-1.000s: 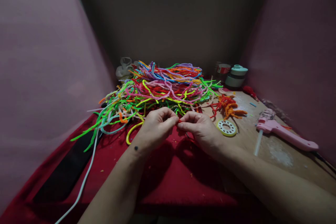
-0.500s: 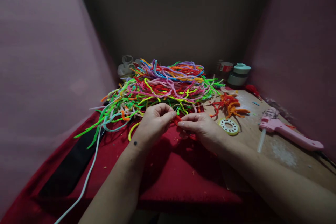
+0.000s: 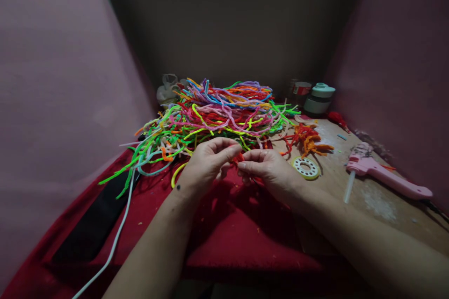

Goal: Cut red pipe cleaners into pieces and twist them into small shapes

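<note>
My left hand (image 3: 206, 163) and my right hand (image 3: 268, 168) meet over the red cloth (image 3: 224, 229), fingertips pinched together on a small red pipe-cleaner piece (image 3: 239, 157). Most of that piece is hidden between the fingers. Just behind the hands lies a big tangled heap of coloured pipe cleaners (image 3: 217, 117), green, yellow, pink, red, blue and orange.
Right of the hands lie a white-and-yellow round disc (image 3: 306, 167), a bunch of orange and red pipe-cleaner bits (image 3: 308, 140) and a pink glue gun (image 3: 382, 176). Small jars (image 3: 317, 98) stand at the back right. A white cable (image 3: 115, 238) runs down the left. Walls close in on three sides.
Both hands have stayed pinched together on the red piece, with the fingers shifting slightly. The view has tipped down a little.
</note>
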Available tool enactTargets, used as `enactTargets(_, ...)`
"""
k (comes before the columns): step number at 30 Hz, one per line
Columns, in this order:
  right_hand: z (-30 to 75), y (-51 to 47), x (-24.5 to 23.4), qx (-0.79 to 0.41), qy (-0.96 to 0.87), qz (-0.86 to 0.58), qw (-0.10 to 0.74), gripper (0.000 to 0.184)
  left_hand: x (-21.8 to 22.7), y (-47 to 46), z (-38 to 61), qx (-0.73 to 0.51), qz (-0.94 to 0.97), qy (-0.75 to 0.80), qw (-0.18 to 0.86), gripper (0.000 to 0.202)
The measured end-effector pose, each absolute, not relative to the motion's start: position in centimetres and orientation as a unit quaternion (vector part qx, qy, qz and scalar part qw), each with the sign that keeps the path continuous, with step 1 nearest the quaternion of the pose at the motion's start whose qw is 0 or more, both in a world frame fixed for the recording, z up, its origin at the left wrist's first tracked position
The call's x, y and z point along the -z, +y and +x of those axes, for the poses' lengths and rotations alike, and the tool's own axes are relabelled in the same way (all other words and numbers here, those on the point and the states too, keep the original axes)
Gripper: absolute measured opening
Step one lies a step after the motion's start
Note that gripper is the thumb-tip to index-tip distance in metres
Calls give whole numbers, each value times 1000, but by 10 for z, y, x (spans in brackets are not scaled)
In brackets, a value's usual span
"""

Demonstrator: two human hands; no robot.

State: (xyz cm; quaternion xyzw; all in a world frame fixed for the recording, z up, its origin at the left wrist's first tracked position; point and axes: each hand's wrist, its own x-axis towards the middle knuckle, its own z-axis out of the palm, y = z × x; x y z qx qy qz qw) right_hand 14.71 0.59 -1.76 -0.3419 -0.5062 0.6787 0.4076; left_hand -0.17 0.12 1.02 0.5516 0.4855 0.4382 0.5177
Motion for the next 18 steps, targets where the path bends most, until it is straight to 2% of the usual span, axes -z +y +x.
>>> enactTargets(8,147,9,20,-699,-464,-317,441,15,-6,3,-5,-421,551,461,553,23)
enactTargets(12,149,12,21,-709,-425,-291,482,18,-5,4,-7,-368,576,487,544,24)
enactTargets(18,150,12,20,-740,-407,-272,461,22,-9,0,-3,-364,602,480,525,23)
